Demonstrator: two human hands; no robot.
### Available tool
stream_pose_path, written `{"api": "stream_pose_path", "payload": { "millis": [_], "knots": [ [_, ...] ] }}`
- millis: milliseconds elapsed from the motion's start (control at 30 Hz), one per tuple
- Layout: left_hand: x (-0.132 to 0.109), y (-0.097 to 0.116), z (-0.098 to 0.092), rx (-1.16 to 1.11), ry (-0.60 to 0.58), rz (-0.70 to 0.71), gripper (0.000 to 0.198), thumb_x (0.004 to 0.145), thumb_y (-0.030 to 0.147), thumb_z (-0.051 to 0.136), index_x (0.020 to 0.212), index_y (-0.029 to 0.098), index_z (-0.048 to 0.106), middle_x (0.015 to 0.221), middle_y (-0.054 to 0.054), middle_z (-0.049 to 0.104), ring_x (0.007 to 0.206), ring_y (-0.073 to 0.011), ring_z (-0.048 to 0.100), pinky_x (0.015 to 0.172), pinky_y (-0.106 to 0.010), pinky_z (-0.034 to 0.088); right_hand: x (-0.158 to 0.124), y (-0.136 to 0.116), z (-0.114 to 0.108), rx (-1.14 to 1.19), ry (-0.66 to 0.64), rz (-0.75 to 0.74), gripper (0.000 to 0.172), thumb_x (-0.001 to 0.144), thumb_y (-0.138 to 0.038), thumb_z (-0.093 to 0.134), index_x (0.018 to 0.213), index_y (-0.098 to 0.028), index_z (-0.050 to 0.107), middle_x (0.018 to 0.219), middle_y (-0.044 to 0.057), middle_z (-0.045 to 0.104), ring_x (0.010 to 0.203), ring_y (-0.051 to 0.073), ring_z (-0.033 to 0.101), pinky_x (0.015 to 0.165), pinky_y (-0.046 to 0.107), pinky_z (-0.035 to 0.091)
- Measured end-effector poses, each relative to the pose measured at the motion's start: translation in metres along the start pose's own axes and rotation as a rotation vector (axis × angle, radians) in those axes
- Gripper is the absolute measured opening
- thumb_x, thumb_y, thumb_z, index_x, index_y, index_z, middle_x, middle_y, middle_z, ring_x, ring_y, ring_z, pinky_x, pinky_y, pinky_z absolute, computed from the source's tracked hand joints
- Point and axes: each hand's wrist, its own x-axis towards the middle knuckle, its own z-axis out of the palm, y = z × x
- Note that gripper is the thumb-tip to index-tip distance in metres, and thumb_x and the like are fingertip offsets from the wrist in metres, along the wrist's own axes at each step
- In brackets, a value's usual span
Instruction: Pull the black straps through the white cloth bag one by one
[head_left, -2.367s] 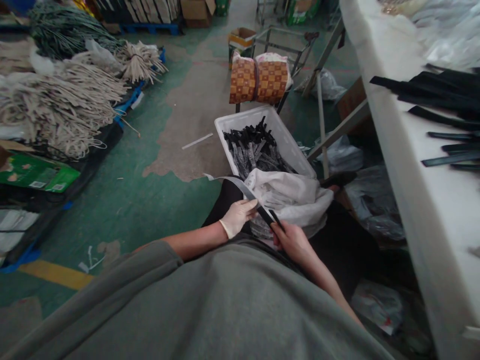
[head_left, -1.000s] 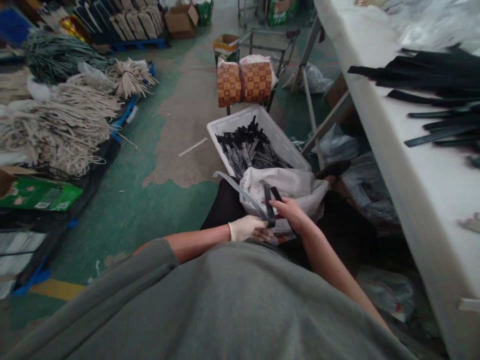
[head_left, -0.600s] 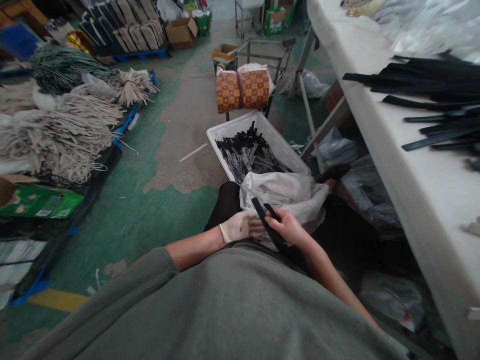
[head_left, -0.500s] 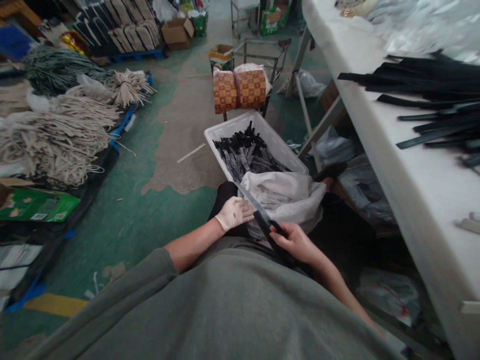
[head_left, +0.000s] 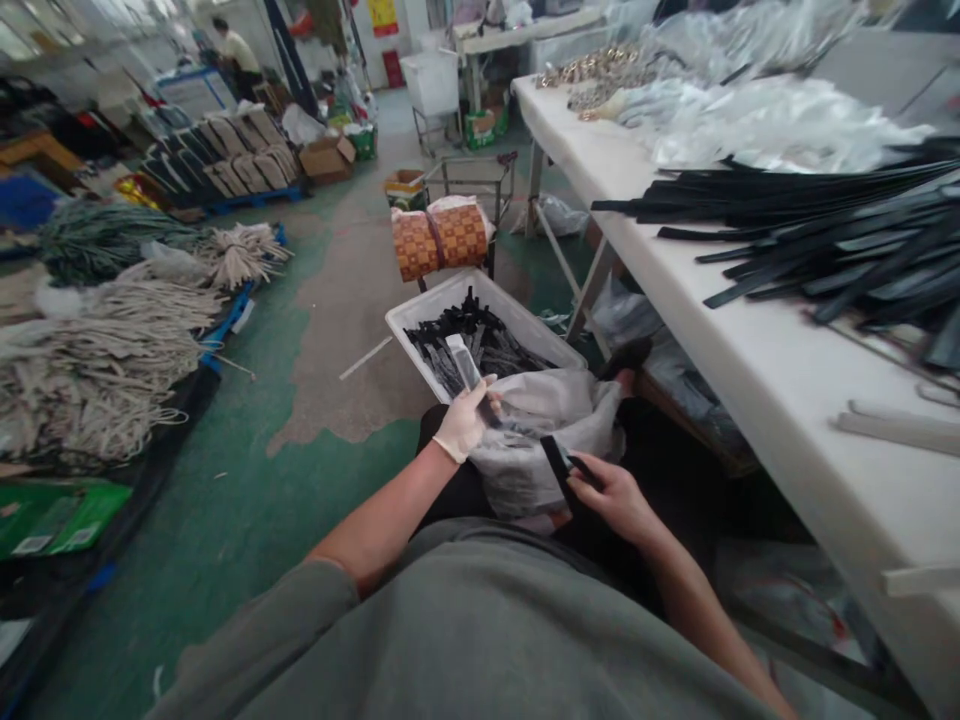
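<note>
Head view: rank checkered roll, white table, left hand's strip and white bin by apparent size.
1. White table, cropped by the frame
2. White bin
3. Checkered roll
4. Strip in the left hand

Pale cords (head_left: 97, 365) lie near dark green cords (head_left: 105, 238).

Pretty clearly a factory workshop — the green painted floor (head_left: 187, 530) is worn to grey in patches, and beige cords (head_left: 90, 370) lie heaped in bulk along the left. Farther back there's a blue pallet (head_left: 255, 199) loaded with stacked goods, next to an open cardboard carton (head_left: 328, 160). On the right, a long white worktable (head_left: 772, 370) carries piles of black strips (head_left: 750, 245) and clear plastic (head_left: 772, 125) — production quantities, basically. Another person (head_left: 236, 55) shows way at the back.
</note>
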Motion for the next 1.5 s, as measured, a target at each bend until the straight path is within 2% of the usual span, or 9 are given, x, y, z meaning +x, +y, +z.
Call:
{"api": "stream_pose_path", "payload": {
  "millis": [100,233,333,500,700,833,1200,1367,1500],
  "knots": [
    [-0.022,-0.004,0.009,0.120,-0.130,-0.049,0.024,0.082,0.029,0.072,0.098,0.012,0.065,0.066,0.000,0.060,0.052,-0.0074,0.054,0.054,-0.019,0.047,0.016,-0.001,-0.028,-0.148,0.255,-0.099,0.018,0.079,-0.032,0.059,0.069,-0.018,0.065,0.111,0.010,0.071,0.079,0.021,0.067,0.068,0.030,0.053],
    [-0.033,0.003,0.016,0.269,-0.202,-0.033,0.032,0.080,0.037,0.073,0.098,0.012,0.066,0.066,-0.001,0.060,0.052,-0.0083,0.053,0.054,-0.020,0.047,0.011,-0.008,-0.068,-0.275,0.510,-0.063,0.021,0.081,-0.031,0.060,0.064,-0.019,0.062,0.123,0.012,0.067,0.058,0.014,0.059,0.054,0.031,0.048],
    [-0.033,0.008,0.026,0.281,-0.190,-0.036,0.034,0.083,0.043,0.070,0.096,0.012,0.066,0.063,0.000,0.058,0.049,-0.0084,0.051,0.051,-0.021,0.045,0.000,-0.027,-0.065,-0.149,0.402,-0.105,0.016,0.082,-0.029,0.059,0.073,-0.018,0.067,0.118,0.011,0.069,0.048,0.009,0.050,0.047,0.028,0.042],
    [-0.036,0.009,0.054,0.179,-0.197,-0.095,0.034,0.087,0.047,0.062,0.098,0.014,0.065,0.057,0.004,0.050,0.046,-0.0076,0.046,0.051,-0.021,0.045,0.012,-0.051,-0.006,0.003,0.047,-0.297,0.018,0.080,-0.019,0.056,0.064,-0.016,0.062,0.125,0.012,0.067,0.047,0.006,0.048,0.046,0.025,0.039],
    [-0.041,0.020,0.065,0.119,-0.159,-0.071,0.031,0.087,0.043,0.065,0.104,0.016,0.066,0.060,0.005,0.049,0.047,-0.0057,0.043,0.054,-0.021,0.046,0.031,-0.037,0.039,0.043,-0.016,-0.303,0.015,0.079,-0.019,0.058,0.065,-0.017,0.058,0.118,0.012,0.070,0.063,0.012,0.062,0.057,0.025,0.045],
    [-0.041,0.022,0.064,0.143,-0.156,-0.089,0.031,0.086,0.041,0.066,0.107,0.018,0.067,0.063,0.004,0.054,0.050,-0.0057,0.048,0.057,-0.020,0.048,0.031,-0.037,0.054,-0.012,0.072,-0.349,0.015,0.081,-0.016,0.053,0.067,-0.020,0.053,0.081,0.005,0.068,0.066,0.014,0.059,0.062,0.025,0.043],
    [-0.053,0.011,0.054,0.565,-0.223,0.129,0.043,0.072,0.046,0.078,0.101,0.015,0.074,0.091,-0.008,0.074,0.088,-0.0186,0.067,0.087,-0.030,0.049,0.015,-0.037,0.053,-0.178,0.247,-0.315,0.013,0.081,-0.014,0.054,0.070,-0.021,0.050,0.077,0.002,0.062,0.066,0.015,0.059,0.061,0.025,0.042],
    [-0.079,0.010,0.047,0.898,-0.525,-0.018,0.031,0.073,0.034,0.078,0.096,0.013,0.077,0.108,-0.012,0.071,0.107,-0.0260,0.063,0.100,-0.034,0.044,0.009,-0.031,0.044,-0.291,0.237,-0.346,0.012,0.073,-0.011,0.057,0.081,-0.021,0.058,0.091,0.006,0.068,0.074,0.017,0.064,0.066,0.025,0.046],
    [-0.084,0.021,0.048,0.660,-0.313,0.211,0.042,0.069,0.034,0.082,0.107,0.019,0.072,0.110,-0.010,0.070,0.097,-0.0198,0.066,0.086,-0.029,0.052,0.004,-0.034,0.043,-0.273,0.163,-0.356,0.010,0.073,-0.011,0.057,0.076,-0.020,0.057,0.087,0.005,0.068,0.073,0.016,0.064,0.063,0.024,0.045]
  ]
}}
